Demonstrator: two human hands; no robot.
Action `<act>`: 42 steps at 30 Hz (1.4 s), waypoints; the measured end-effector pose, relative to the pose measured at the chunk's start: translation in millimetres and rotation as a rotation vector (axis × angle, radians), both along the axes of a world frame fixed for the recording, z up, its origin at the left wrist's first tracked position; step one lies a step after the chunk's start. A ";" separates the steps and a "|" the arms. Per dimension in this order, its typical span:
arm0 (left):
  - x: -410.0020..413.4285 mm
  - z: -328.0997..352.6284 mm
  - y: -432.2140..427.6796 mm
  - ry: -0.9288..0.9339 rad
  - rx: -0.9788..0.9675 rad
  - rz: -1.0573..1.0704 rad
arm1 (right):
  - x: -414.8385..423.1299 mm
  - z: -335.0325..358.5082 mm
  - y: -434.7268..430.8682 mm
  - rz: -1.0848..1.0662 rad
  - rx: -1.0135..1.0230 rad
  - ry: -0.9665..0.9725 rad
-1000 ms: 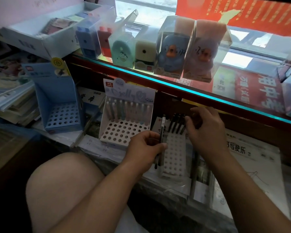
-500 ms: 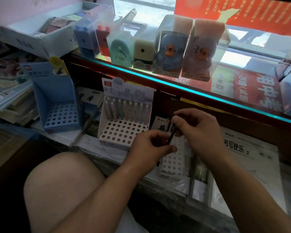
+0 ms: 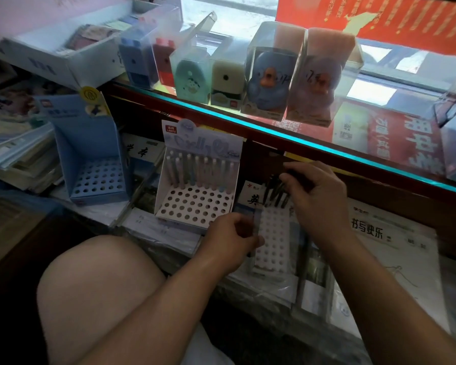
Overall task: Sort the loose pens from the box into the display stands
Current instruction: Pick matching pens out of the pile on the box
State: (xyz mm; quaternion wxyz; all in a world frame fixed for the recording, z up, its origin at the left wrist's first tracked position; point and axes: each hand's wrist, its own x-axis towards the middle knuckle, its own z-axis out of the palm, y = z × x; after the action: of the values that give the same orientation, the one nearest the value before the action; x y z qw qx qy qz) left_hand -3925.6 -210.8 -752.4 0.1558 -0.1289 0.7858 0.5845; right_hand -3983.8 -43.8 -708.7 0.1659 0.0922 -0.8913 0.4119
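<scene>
A narrow white stand (image 3: pixel 274 241) full of holes lies between my hands. Several dark pens (image 3: pixel 275 194) stand in its back row. My right hand (image 3: pixel 319 198) hovers over that row and pinches the top of a dark pen (image 3: pixel 287 180) with curled fingers. My left hand (image 3: pixel 232 239) sits at the stand's left edge, its fingers curled round a blurred bundle of pens (image 3: pixel 256 227). To the left is a white display stand (image 3: pixel 195 209) with a back row of pastel pens (image 3: pixel 200 168). Further left, a blue stand (image 3: pixel 98 180) holds nothing.
A glass counter edge (image 3: pixel 313 147) runs overhead with boxed sharpeners (image 3: pixel 269 75) on it. Stacked books (image 3: pixel 16 154) lie at the left, wrapped paper packs (image 3: pixel 390 241) at the right. My bare knee (image 3: pixel 98 293) is below the stands.
My right hand met the left hand, took a dark pen from it, then carried it up to the back row of the narrow white stand. The left hand dropped slightly.
</scene>
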 end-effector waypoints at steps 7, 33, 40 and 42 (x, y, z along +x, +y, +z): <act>-1.3 -3.3 -0.9 -0.007 -0.015 -0.018 | -7.0 -10.0 -5.9 0.004 0.075 0.001; 0.3 0.3 -6.5 -0.012 -0.033 -0.044 | -7.0 -37.3 -19.3 0.031 0.318 0.006; 5.4 7.8 -3.8 0.040 -0.077 -0.058 | -0.6 -25.3 -16.9 0.016 0.257 -0.147; 4.4 19.8 -10.4 0.084 -0.095 -0.019 | 5.4 -15.4 -19.5 0.044 0.279 -0.121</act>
State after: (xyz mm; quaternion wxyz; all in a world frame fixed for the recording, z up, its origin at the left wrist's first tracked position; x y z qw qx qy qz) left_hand -3921.2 -221.2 -732.6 0.1220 -0.1042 0.8196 0.5500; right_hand -3978.4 -63.3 -724.1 0.0883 0.1086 -0.9461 0.2921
